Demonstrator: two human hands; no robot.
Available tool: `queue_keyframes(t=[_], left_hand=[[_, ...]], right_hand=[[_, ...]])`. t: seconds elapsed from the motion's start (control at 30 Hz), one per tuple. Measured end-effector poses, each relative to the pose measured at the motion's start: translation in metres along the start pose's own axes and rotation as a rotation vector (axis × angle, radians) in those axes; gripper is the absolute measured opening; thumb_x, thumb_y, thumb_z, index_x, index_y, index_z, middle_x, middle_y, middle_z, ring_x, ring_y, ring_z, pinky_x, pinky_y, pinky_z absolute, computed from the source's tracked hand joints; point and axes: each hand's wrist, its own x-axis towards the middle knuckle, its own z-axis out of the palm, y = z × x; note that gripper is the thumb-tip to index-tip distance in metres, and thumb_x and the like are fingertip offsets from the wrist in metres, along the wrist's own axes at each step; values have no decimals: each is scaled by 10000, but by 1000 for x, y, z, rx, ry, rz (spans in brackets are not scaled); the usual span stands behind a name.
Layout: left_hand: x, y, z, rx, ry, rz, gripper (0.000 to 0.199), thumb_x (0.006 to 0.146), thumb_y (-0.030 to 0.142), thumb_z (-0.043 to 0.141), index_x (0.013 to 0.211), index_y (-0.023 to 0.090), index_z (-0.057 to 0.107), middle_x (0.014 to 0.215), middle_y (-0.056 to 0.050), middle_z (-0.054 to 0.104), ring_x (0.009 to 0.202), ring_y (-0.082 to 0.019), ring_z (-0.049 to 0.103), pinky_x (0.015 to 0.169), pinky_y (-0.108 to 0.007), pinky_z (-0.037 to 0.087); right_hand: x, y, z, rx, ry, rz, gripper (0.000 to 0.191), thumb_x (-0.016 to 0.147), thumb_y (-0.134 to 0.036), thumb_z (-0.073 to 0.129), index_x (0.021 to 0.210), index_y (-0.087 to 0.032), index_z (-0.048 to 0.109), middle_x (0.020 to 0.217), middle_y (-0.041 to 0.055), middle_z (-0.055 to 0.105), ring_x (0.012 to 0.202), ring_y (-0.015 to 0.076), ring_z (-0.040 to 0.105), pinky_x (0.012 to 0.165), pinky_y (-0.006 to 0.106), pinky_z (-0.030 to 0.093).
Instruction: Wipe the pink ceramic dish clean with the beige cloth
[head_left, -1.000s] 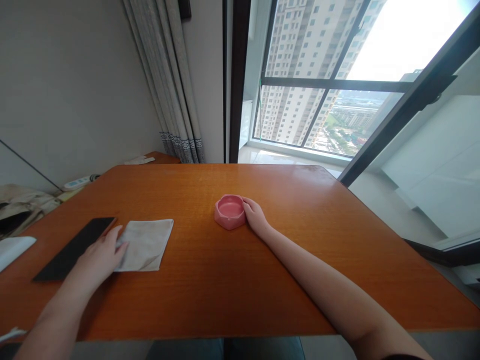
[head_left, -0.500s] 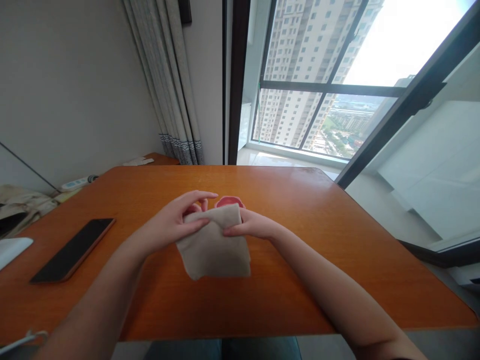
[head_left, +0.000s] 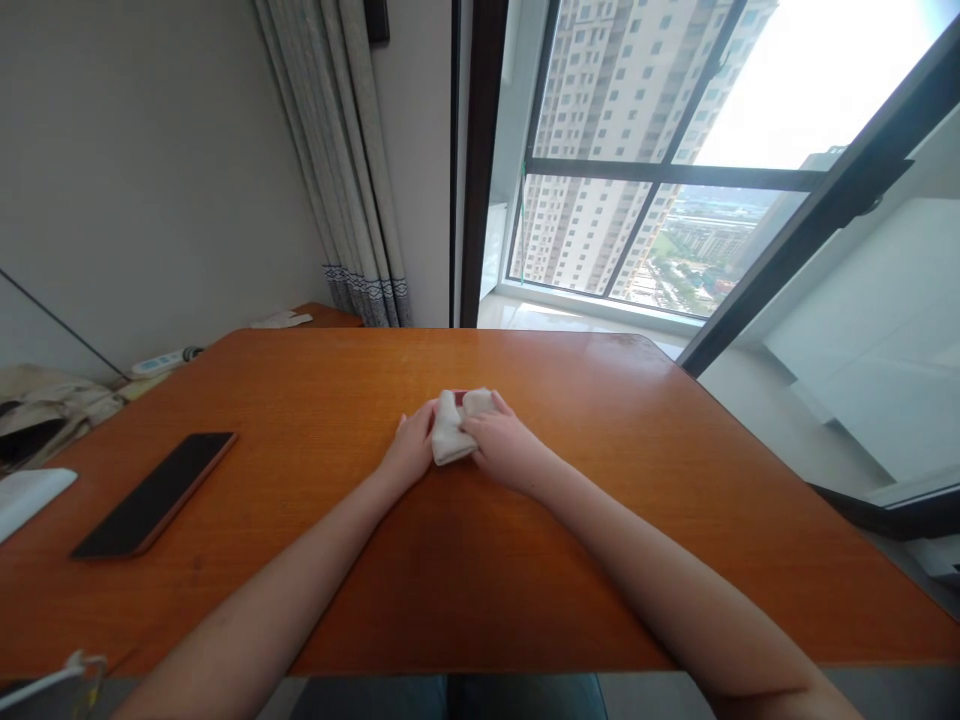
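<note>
A beige cloth (head_left: 450, 440), bunched up small, lies over a red object (head_left: 460, 397) near the middle of the wooden table (head_left: 525, 570). Only a little of the red object shows at the cloth's far side. My left hand (head_left: 411, 445) is at the left side of the cloth and the red object, its fingers curled and partly hidden. From the right, my right hand (head_left: 506, 443) presses the cloth with its fingers closed on it.
A dark phone (head_left: 157, 495) lies on the table's left part. A white object (head_left: 34, 495) is at the left edge, with a power strip (head_left: 161, 362) and fabric (head_left: 67, 405) beyond. A curtain (head_left: 360, 180) hangs behind the table.
The cloth, spread and hanging between both hands before, is now bunched over the red object. My left hand has moved right and come round to the object's left side.
</note>
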Motion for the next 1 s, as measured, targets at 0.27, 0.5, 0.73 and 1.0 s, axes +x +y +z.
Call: queue_keyframes(t=[0.27,0.5,0.73,1.0], left_hand=[[0,0,4,123,27,-17,335,907,430,328,1111,259,530,1161,-55,616,1117,-263,517,1052,-645,68],[2,8,14,-459,79,-126,457,830,363,501,1254,207,429,1298,-100,520,1198,-227,493,1047,-410,352],[-1,13,15,-558,218,-151,430,820,311,498,1230,206,425,1339,-80,475,1263,-205,431,1102,-374,288],[0,10,1,-332,216,-9,464,796,241,476,1257,197,449,1335,-78,493,1265,-222,428,1113,-413,271]], right_hand=[[-1,11,29,-112,-26,-73,241,753,-283,619,955,-160,573,874,74,663,855,219,593,938,387,341],[2,15,41,-180,122,-198,115,868,-167,475,849,-164,589,779,52,646,782,186,563,855,344,358],[3,0,50,-214,199,-260,215,908,-146,403,785,-169,579,738,41,599,705,171,505,743,323,370],[4,0,35,-161,52,-300,171,904,-166,433,836,-166,590,752,32,607,717,166,507,771,320,361]])
